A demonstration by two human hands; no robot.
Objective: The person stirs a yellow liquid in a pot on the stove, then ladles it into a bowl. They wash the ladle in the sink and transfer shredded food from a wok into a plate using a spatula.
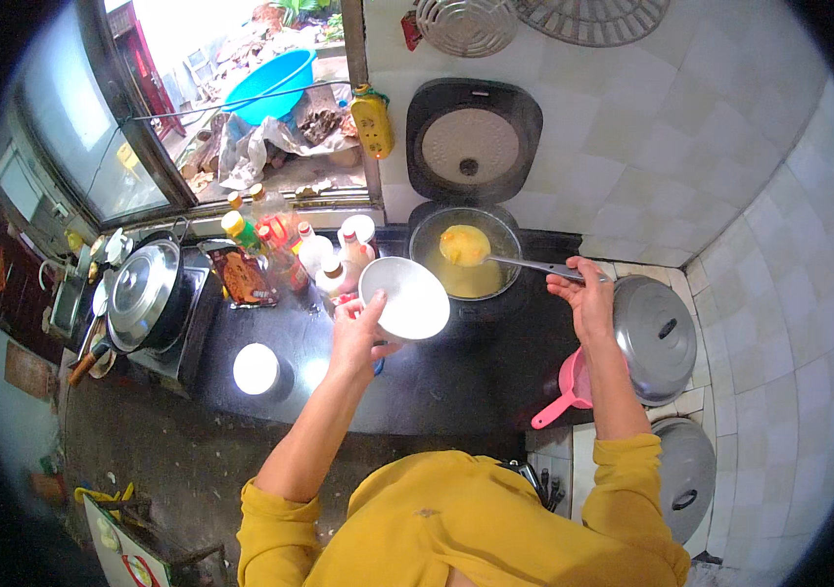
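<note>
My left hand grips a white bowl by its rim, thumb over the edge; its inside faces up and holds nothing that I can see. In my right hand is the handle of a metal ladle. The ladle's head, full of yellow food, is over the open rice cooker, whose pot contains yellowish liquid. The cooker's lid stands raised against the tiled wall. A second white bowl or cup sits on the black counter to the left.
Several bottles and a brown food packet crowd the counter below the window. A lidded wok rests on the stove at left. Right of the counter are a pink dipper and two large grey lids. A yellow power strip hangs by the window.
</note>
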